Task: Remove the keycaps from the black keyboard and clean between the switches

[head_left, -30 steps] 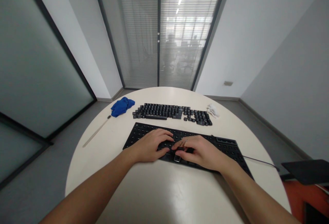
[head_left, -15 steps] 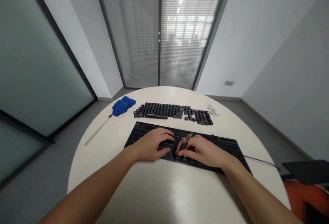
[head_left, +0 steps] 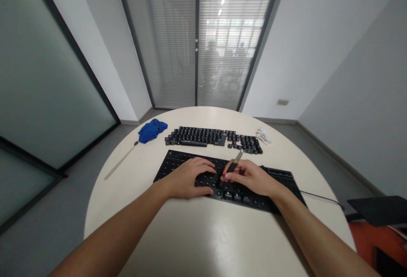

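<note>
Moved slightly up the keyboard base (head_left: 211, 178) since half a second ago, the right hand (head_left: 248, 176) pinches a slim tool (head_left: 233, 165); the left hand (head_left: 187, 179), loosely spread, rests on that base, with loose keycaps (head_left: 200, 136) beyond

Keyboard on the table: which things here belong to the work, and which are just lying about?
Seemingly in the job:
keyboard
slim tool in the right hand
loose keycaps

Seemingly lying about:
blue cloth
dark-tipped stick
white bundle
</note>
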Tool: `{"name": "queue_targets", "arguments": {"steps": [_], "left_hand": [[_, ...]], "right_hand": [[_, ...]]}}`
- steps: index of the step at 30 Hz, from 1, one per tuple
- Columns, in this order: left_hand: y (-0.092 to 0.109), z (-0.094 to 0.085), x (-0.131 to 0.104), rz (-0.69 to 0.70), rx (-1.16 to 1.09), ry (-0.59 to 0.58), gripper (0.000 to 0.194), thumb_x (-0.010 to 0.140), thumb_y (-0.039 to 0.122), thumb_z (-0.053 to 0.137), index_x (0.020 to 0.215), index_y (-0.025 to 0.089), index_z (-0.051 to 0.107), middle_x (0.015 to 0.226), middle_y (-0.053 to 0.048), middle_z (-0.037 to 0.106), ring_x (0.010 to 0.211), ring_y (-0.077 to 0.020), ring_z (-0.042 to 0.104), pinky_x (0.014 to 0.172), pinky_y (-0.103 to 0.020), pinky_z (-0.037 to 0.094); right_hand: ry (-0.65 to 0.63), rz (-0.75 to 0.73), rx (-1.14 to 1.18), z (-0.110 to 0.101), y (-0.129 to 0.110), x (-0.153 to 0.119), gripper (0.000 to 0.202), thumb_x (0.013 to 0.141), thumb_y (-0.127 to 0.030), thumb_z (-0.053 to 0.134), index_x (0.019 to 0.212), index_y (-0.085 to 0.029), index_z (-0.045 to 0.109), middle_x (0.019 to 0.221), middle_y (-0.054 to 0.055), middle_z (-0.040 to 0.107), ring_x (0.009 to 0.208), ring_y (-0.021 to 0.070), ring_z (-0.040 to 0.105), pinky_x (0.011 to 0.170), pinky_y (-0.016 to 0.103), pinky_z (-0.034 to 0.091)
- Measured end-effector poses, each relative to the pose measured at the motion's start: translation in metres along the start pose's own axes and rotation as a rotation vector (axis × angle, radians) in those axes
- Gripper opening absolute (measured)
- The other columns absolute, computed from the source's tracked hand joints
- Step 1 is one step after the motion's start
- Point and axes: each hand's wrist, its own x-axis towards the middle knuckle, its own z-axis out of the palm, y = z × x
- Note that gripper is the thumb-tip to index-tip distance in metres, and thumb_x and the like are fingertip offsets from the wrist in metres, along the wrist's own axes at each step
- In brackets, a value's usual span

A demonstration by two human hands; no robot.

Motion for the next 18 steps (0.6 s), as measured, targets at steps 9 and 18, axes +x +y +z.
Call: {"name": "queue_targets", "arguments": {"steps": [9, 18], "left_hand": [[0.003, 0.004, 0.003, -0.066, -0.070, 0.091, 0.021, 0.091, 0.030, 0.064, 0.110, 0.022, 0.068, 0.109, -0.006, 0.072, 0.104, -0.0206, 0.063, 0.097, -0.037, 0.046], [0.008, 0.003, 0.003, -0.173, -0.199, 0.115, 0.018, 0.089, 0.026, 0.067, 0.105, 0.019, 0.070, 0.105, -0.004, 0.074, 0.098, -0.0192, 0.067, 0.091, -0.032, 0.048]], "right_hand": [[0.192, -0.094, -0.076, 0.012, -0.002, 0.006, 0.029, 0.082, -0.046, 0.073, 0.091, -0.019, 0.074, 0.079, 0.003, 0.070, 0.065, 0.0151, 0.059, 0.058, 0.026, 0.044], [0.229, -0.052, 0.187, 0.016, 0.004, 0.009, 0.038, 0.077, -0.039, 0.079, 0.107, -0.019, 0.066, 0.088, 0.003, 0.072, 0.075, 0.0160, 0.068, 0.071, 0.029, 0.054]]}}
